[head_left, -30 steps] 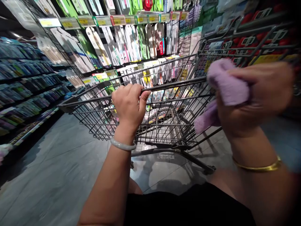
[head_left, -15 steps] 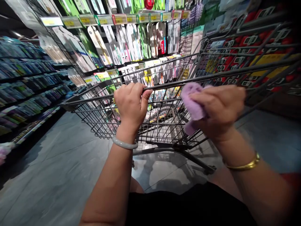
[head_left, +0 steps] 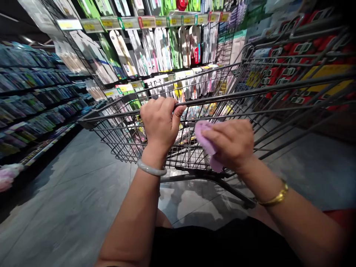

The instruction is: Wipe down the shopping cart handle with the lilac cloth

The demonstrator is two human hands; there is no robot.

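A dark wire shopping cart (head_left: 233, 95) stands right in front of me, side-on. My left hand (head_left: 160, 120) is closed around the top rail of its near side, thumb along the bar. My right hand (head_left: 233, 142) grips a bunched purple cloth (head_left: 205, 139), whose loose end hangs below the fingers. That cloth is in front of the cart's side wires, lower than the top rail; whether it touches the wires I cannot tell. Through the mesh, the cart's wire floor partly shows behind the hands.
Behind the cart, a rack (head_left: 150, 55) holds packaged toothbrush-like goods above price tags (head_left: 128, 24). Red packs (head_left: 289, 74) hang at the right. Another stocked shelf (head_left: 33, 100) runs along the left, with a pale pink fluffy thing (head_left: 9, 177) near its base. Grey tiled floor (head_left: 75, 193) lies below.
My right hand has moved left and down with the purple cloth, from the top rail to the side wires. My left hand stays on the rail; the view has shifted slightly.
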